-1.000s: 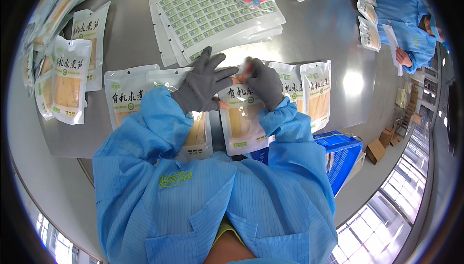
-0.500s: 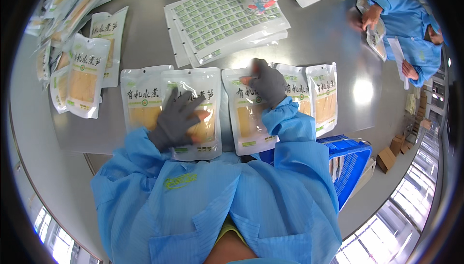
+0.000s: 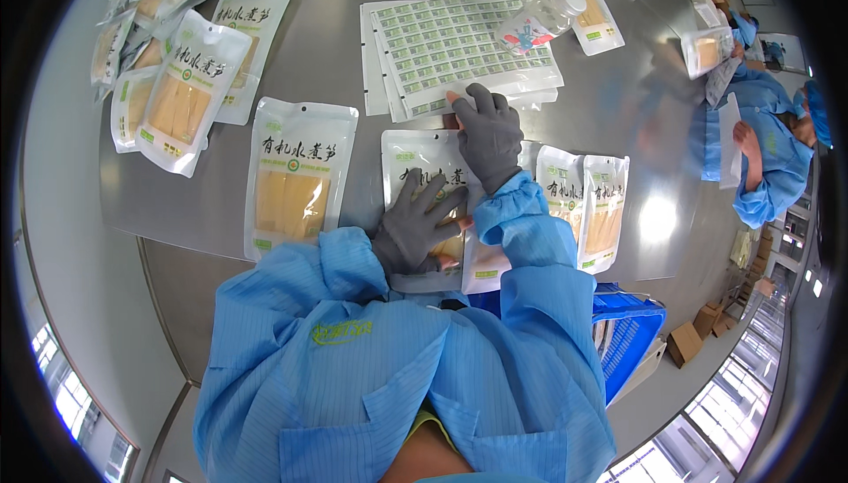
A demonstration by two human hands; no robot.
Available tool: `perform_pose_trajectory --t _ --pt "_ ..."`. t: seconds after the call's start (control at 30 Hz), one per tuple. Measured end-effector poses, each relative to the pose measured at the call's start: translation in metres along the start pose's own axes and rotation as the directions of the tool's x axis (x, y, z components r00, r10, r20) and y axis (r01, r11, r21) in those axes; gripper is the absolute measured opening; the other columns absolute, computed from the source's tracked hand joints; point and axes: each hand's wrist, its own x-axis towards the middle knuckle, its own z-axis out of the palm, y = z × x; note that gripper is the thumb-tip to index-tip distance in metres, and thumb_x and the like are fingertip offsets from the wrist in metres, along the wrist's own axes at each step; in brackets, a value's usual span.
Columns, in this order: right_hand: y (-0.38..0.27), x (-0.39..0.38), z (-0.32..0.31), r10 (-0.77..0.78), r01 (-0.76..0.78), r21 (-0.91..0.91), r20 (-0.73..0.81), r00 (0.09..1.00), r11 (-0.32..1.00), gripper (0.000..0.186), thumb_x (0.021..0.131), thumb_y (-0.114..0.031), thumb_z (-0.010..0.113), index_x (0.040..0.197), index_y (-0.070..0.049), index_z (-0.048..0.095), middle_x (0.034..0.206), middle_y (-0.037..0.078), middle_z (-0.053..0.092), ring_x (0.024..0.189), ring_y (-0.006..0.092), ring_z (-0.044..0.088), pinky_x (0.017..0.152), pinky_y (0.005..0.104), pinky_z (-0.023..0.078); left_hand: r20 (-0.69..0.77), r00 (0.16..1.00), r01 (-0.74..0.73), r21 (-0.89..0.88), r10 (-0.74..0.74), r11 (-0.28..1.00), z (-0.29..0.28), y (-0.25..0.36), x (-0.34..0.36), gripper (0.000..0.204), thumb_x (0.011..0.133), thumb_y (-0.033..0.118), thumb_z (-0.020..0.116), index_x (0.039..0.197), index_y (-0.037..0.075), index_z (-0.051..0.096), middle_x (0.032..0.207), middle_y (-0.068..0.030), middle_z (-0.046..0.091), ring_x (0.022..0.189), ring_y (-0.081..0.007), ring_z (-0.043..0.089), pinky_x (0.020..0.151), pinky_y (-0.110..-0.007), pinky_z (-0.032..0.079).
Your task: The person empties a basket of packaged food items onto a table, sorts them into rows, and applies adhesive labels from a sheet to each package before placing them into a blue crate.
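Observation:
My left hand (image 3: 419, 218), in a grey glove with some bare fingertips, lies spread on a white pouch of pale food (image 3: 415, 152) at the table's near edge. My right hand (image 3: 488, 138), gloved alike, has curled fingers at the lower edge of stacked label sheets (image 3: 446, 45), above that pouch; whether anything is between them is hidden. A separate pouch (image 3: 291, 196) lies left of my left hand. More pouches (image 3: 605, 209) overlap in a row to the right, partly behind my right arm.
Piled pouches (image 3: 190, 94) occupy the back left. A clear jar (image 3: 539, 23) lies on the labels, beside another pouch (image 3: 596, 19). A blue crate (image 3: 632, 342) is below the near right edge. A co-worker (image 3: 764, 129) in blue holds a white strip at the right.
My left hand has shifted right with the pouch beneath it, separating it from the leftmost pouch. My right hand has risen from the pouches to the label sheets. The view has shifted.

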Motion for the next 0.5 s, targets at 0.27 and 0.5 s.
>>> perform_pose_trajectory --t 0.27,0.5 --pt "-0.004 -0.009 0.001 -0.117 0.118 -0.009 0.077 0.99 0.993 0.041 0.066 -0.011 0.07 0.107 -0.015 0.064 0.113 0.005 0.058 0.098 0.0258 0.058 0.077 0.0409 0.046 -0.061 0.998 0.025 -0.005 -0.026 1.0 0.005 -0.001 -0.008 0.071 0.064 0.064 0.069 0.124 0.026 0.059 0.147 -0.0114 0.038 0.135 -0.0419 0.029 0.108 -0.068 0.02" --pt "-0.013 -0.004 0.008 -0.008 0.011 -0.085 0.027 1.0 0.996 0.039 0.065 -0.011 0.069 0.104 -0.013 0.064 0.112 0.004 0.058 0.099 0.026 0.058 0.077 0.0409 0.046 0.071 0.996 0.054 0.008 -0.054 0.999 -0.007 -0.001 -0.017 0.069 0.065 0.053 0.073 0.124 0.02 0.059 0.147 -0.0115 0.038 0.136 -0.0395 0.03 0.112 -0.064 0.019"
